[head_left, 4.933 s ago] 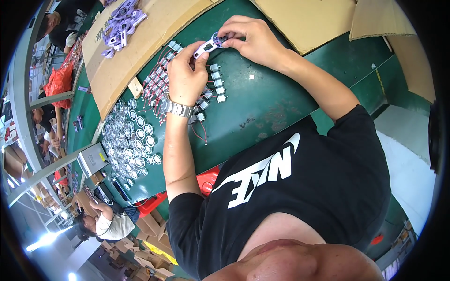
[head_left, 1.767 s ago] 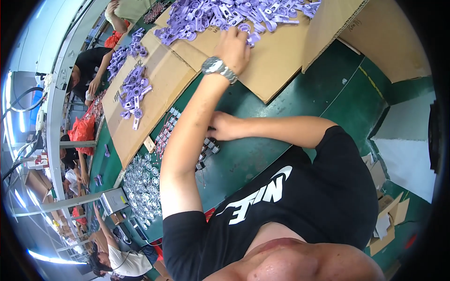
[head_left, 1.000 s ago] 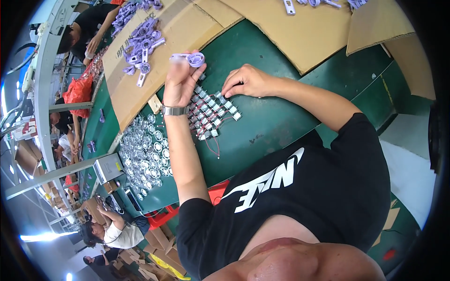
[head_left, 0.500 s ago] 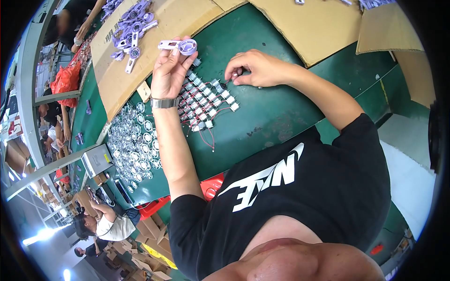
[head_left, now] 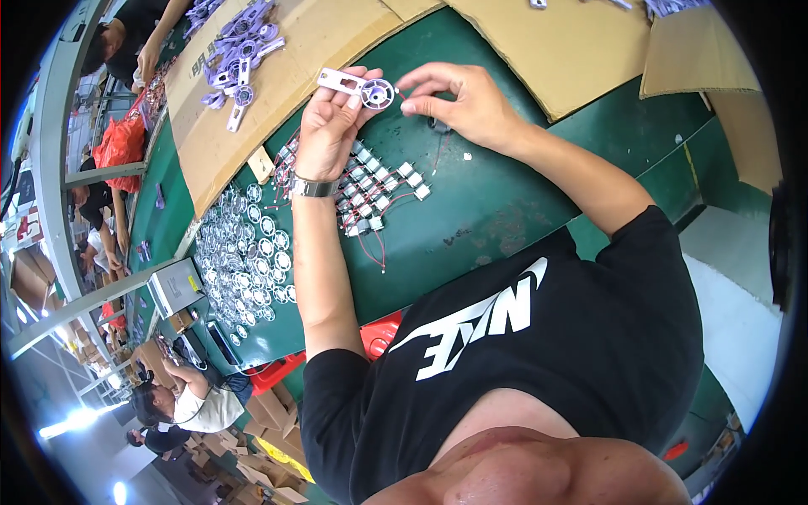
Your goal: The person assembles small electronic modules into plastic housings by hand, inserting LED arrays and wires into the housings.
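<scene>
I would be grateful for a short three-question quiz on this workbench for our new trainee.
1. What does the person's left hand hold?
2. True or false: the clear round pieces lie to the left of the person's left forearm.
3. Which colour is the tabletop? A: red; B: green; C: white.

Key:
1. A pale purple part with a ring-shaped end.
2. True.
3. B.
</scene>
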`<state>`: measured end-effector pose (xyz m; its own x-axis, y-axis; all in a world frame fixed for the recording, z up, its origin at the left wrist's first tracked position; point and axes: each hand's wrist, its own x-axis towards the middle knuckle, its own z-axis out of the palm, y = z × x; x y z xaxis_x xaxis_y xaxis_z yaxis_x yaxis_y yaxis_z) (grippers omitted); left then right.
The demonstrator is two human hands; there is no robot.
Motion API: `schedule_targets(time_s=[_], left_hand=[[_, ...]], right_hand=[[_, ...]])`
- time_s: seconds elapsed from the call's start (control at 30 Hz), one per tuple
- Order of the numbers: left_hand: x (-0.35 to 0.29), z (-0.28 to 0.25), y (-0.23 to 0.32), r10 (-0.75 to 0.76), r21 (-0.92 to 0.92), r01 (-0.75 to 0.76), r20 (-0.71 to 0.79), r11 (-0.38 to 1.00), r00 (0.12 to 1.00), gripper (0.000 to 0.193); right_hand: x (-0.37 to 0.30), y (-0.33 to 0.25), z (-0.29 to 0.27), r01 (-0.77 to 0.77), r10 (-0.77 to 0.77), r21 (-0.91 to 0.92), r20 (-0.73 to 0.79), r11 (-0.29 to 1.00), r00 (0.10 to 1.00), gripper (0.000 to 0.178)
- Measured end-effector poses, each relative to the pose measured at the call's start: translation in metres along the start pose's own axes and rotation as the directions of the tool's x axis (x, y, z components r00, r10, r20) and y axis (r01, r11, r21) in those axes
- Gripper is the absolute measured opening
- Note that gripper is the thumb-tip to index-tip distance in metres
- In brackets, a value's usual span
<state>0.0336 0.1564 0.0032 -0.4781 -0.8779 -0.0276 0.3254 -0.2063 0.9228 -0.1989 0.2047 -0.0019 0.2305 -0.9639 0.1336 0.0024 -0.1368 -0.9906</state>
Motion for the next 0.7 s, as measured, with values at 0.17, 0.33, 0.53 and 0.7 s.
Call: schedule_targets(time_s=[0.17,0.33,0.53,0.7], left_hand=[[0.001,0.015,-0.007,-0.015,0.088,0.012,0.031,0.996,0.999,0.038],[0.000,0.031,-0.010,-0.006,0.156,0.004,0.011,0.988,1.000,0.036],[-0.002,0.040,-0.016,0.016,0.252,-0.015,-0.001,0.968,1.000,0.036],[-0.003,0.046,-0.018,0.029,0.316,-0.032,0.014,0.948,0.999,0.036]], right_hand=[[-0.002,-0.003,0.000,0.149,-0.195,-0.280,-0.142,0.948,0.971,0.014],[-0.004,0.009,0.000,0.310,-0.449,-0.566,-0.121,0.764,0.885,0.009],[-0.006,0.010,0.001,0.349,-0.503,-0.611,-0.093,0.710,0.859,0.008],[-0.012,0.009,0.003,0.296,-0.429,-0.647,-0.054,0.703,0.902,0.009]])
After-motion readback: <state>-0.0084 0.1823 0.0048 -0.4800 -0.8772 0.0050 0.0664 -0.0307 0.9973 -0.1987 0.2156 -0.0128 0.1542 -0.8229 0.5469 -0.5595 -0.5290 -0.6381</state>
